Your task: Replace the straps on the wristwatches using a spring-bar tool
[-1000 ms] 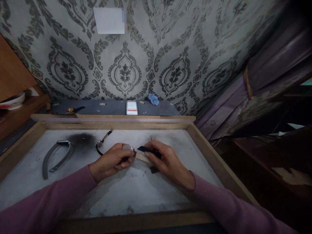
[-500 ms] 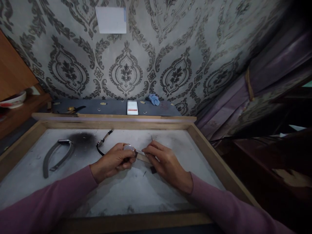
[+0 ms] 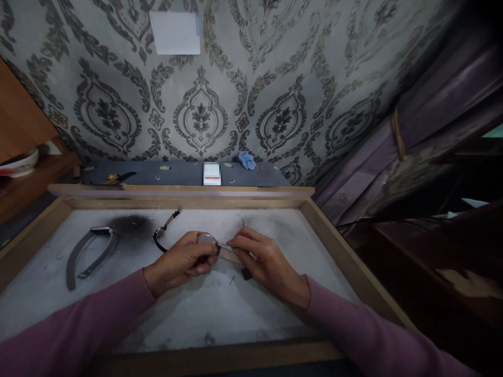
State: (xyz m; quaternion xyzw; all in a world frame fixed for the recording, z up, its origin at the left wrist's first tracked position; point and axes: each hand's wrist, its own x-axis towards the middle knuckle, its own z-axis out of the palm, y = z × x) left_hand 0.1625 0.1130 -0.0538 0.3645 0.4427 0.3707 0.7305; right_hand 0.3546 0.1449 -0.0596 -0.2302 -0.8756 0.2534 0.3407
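Near the middle of the white-bottomed tray, my left hand (image 3: 187, 257) is closed on a round silver watch (image 3: 207, 240), its face turned up. A strap (image 3: 230, 255) runs from the watch toward the right, ending in a dark piece under my right hand. My right hand (image 3: 261, 256) pinches a thin metal tool (image 3: 225, 245), whose tip meets the right edge of the watch. Left of my hands lies a small watch on a dark, slim strap (image 3: 159, 232). A grey-banded watch (image 3: 74, 256) rests farther left.
A wooden frame (image 3: 353, 262) surrounds the tray. Behind it, a dark shelf holds a phone (image 3: 212, 174), a crumpled blue cloth (image 3: 247, 161) and a yellow-and-black tool (image 3: 113, 177). A bowl (image 3: 19, 163) stands at the left; a purple curtain (image 3: 361, 157) hangs at the right.
The whole view has shifted slightly. Both hands keep nearly the same hold, with the tool tip still at the edge of the watch.
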